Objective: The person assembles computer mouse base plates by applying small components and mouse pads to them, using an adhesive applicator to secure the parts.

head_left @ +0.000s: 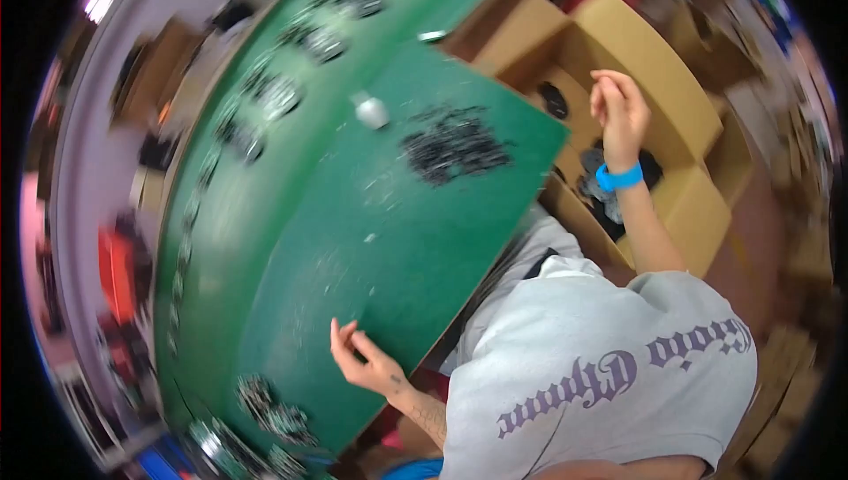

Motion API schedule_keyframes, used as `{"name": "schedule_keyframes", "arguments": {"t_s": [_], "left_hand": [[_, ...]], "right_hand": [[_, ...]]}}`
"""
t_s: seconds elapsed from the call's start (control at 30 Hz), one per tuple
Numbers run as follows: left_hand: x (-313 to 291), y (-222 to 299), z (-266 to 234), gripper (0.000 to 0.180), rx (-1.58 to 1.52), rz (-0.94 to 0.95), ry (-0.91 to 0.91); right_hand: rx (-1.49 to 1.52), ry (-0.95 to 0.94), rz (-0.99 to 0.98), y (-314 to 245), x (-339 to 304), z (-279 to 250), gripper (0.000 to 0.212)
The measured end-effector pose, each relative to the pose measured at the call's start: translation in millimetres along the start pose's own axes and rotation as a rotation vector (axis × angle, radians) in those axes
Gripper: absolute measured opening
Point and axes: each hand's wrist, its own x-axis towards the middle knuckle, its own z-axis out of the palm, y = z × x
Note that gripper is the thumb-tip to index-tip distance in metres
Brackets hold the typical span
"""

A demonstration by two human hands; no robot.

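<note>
My left hand (367, 362) hovers over the near edge of the green work table (424, 250), fingers apart and loosely bent, with nothing in it. My right hand (621, 120), a blue band on its wrist, is above an open cardboard box (654, 65). Its fingers are loosely curled and slightly apart, and I see nothing held in them. Inside the box, below that hand, lie black and grey pieces (594, 181), and a separate dark oval piece (554, 100) is farther left. Blur hides what kind they are. A pile of thin black pieces (455, 144) is spread on the table between my hands.
Along the table's far side runs a row of shiny clear-and-dark bundles (281, 97). A small white object (372, 112) stands near the black pile. More dark bundles (274, 411) lie at the lower left. Beyond the table are a red bin (117, 275) and cardboard boxes (163, 69).
</note>
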Motion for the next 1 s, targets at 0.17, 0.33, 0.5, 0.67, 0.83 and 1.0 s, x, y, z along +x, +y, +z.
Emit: {"name": "schedule_keyframes", "arguments": {"t_s": [0.17,0.33,0.5,0.67,0.83,1.0], "left_hand": [[7.6,48.8,75.1,0.032,-0.039,0.207,-0.118],[-10.9,106.4,116.6,0.034,-0.1,0.606,-0.524],[-21.6,107.0,133.0,0.036,-0.052,0.677,-0.661],[-29.0,110.3,134.0,0.036,-0.029,0.654,-0.646],[-27.7,110.4,135.1,0.038,-0.038,0.633,-0.662],[-22.8,111.9,134.8,0.04,-0.047,0.668,-0.682]], "right_hand": [[-0.527,0.098,0.447,183.3,13.0,-156.3,0.053],[-1.216,-0.395,0.686,272.1,0.7,-205.2,0.099],[-1.583,-0.551,0.54,297.8,20.0,-215.3,0.103],[-1.551,-0.744,0.667,263.2,19.2,-207.1,0.103],[-1.232,-1.078,0.482,249.0,11.0,-220.2,0.086],[-1.286,-1.055,0.437,223.2,41.4,-277.2,0.1]]}}
